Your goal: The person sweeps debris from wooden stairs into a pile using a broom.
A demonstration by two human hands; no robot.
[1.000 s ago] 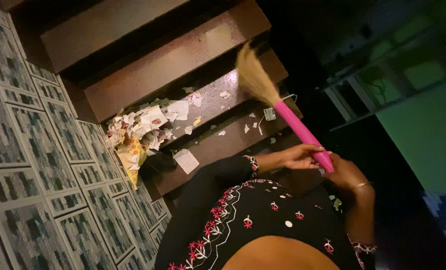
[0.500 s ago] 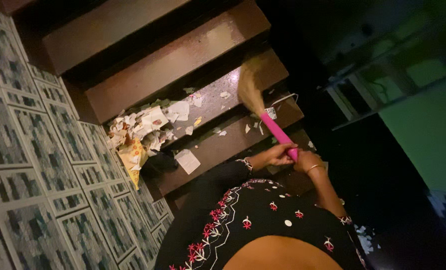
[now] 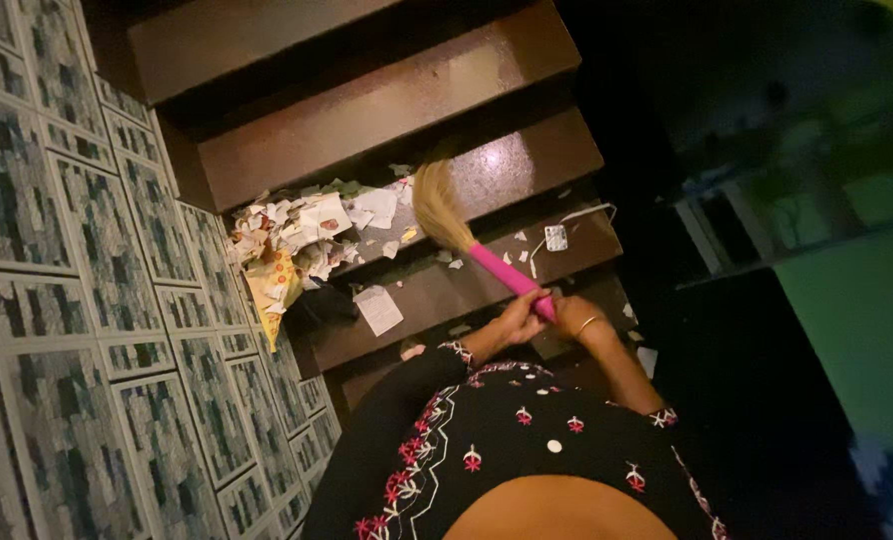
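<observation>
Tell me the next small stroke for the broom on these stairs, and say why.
Probably a short sweep toward the tiled wall. The broom, held by both the left hand and the right hand, has its bristles on the step right beside the paper pile, while loose scraps lie scattered on the step below, away from the pile.

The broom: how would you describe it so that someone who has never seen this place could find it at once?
Look at the dark brown stairs beside the patterned tile wall. Above the step littered with torn paper scraps, both hands, the left hand and the right hand, grip a broom. Its bright pink handle and straw-coloured bristles are the only such colours there.
</observation>
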